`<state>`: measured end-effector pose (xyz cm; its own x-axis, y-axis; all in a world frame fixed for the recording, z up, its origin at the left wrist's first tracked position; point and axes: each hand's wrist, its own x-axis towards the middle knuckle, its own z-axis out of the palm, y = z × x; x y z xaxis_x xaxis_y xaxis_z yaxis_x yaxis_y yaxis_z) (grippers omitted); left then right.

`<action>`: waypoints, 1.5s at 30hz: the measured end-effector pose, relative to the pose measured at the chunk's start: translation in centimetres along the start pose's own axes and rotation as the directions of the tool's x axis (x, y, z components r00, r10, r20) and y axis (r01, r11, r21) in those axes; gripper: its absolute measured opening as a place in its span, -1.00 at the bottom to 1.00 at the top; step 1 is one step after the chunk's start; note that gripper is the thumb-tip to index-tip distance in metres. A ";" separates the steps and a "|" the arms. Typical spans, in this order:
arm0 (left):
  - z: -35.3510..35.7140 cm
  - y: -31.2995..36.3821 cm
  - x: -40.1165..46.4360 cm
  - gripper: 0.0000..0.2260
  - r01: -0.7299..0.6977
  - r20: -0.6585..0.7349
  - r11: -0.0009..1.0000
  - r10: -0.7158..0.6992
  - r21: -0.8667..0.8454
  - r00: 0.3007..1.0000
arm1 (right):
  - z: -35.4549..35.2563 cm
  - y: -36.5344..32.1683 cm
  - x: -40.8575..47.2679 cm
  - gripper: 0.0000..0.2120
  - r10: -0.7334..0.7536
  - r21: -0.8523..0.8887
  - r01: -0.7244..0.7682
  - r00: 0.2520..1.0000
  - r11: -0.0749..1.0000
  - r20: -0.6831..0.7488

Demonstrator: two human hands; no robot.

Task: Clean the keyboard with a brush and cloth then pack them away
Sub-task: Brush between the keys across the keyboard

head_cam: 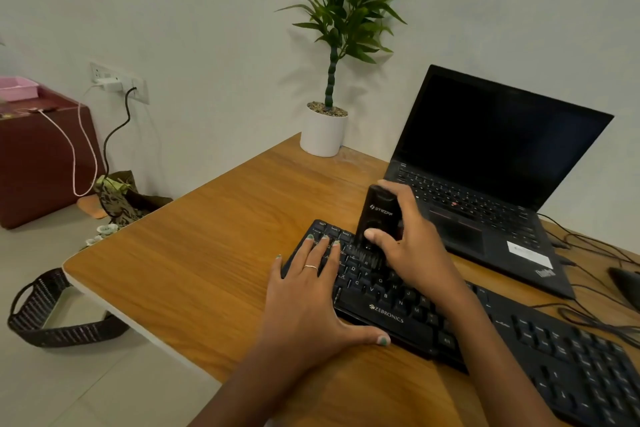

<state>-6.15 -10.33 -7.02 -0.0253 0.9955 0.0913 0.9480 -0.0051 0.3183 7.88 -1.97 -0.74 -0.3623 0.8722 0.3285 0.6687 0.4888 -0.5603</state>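
**Brush on the upper-left keys, left hand steadying the board**

The right hand's fingers (398, 194) are wrapped round the black brush (379, 218), thumb across its front, holding it nearly upright with the bristles down on the upper-left rows of the keyboard (450, 315). The right hand (412, 246) reaches in over the middle of the board. The left hand (311, 298) lies flat and holds nothing: straight fingertips rest on the leftmost keys just beside the bristles, the thumb along the near edge.

The keyboard's long axis runs from far-left to near-right, so most uncleaned keys probably lie to the right of the brush, toward the number pad; the right hand is the nearer one for that sweep. The left fingertips sit close to the bristles and may have to shift if strokes go leftward.

Behind the board an open laptop (485, 191) stands near, narrowing the room on the far side. Cables (595, 308) trail at the right. The counter (194, 253) offers bare wood to the left, with a potted plant (323, 128) at its far corner. No cloth is visible.
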 end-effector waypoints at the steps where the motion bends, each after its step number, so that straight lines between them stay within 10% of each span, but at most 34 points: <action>1: 0.0 0.0 0.0 0.18 -0.001 0.002 1.000 0.001 0.004 1.000 | 0.3 0.1 0.1 -0.40 0.016 -0.038 -0.019 0.998 0.999 -0.067; 11: 0.1 0.0 0.0 0.18 -0.001 -0.003 1.000 0.001 0.004 1.000 | 0.9 -0.2 -0.1 -0.41 0.003 -0.107 -0.019 0.989 0.994 -0.147; 15: 0.1 0.0 0.0 0.19 -0.004 -0.006 1.000 0.004 -0.005 1.000 | 0.0 -0.5 -0.4 -0.41 0.001 0.032 -0.002 1.000 0.999 0.027; 19: 0.0 0.0 0.0 0.18 -0.007 -0.007 1.000 0.007 0.007 1.000 | 0.5 0.1 -0.3 -0.40 0.057 -0.032 -0.064 0.984 0.997 -0.171; 23: 0.0 0.0 0.0 0.18 -0.001 -0.010 1.000 0.001 -0.002 1.000 | -0.1 -0.7 -0.5 -0.41 0.028 0.082 -0.031 0.999 0.996 0.041; 35: 0.0 0.0 -0.1 0.18 -0.004 -0.011 1.000 0.004 0.008 1.000 | 1.0 -0.7 -0.5 -0.39 0.040 -0.040 -0.047 0.986 0.998 -0.164; 45: 0.0 -0.1 -0.1 0.18 -0.003 -0.017 1.000 0.003 0.001 1.000 | 0.4 -1.3 -0.9 -0.39 -0.017 -0.008 0.017 1.000 1.000 0.001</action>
<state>-6.19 -10.43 -7.09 -0.0284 0.9937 0.1084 0.9483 -0.0075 0.3173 7.07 -3.39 -0.61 -0.3747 0.8637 0.3371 0.6674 0.5037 -0.5486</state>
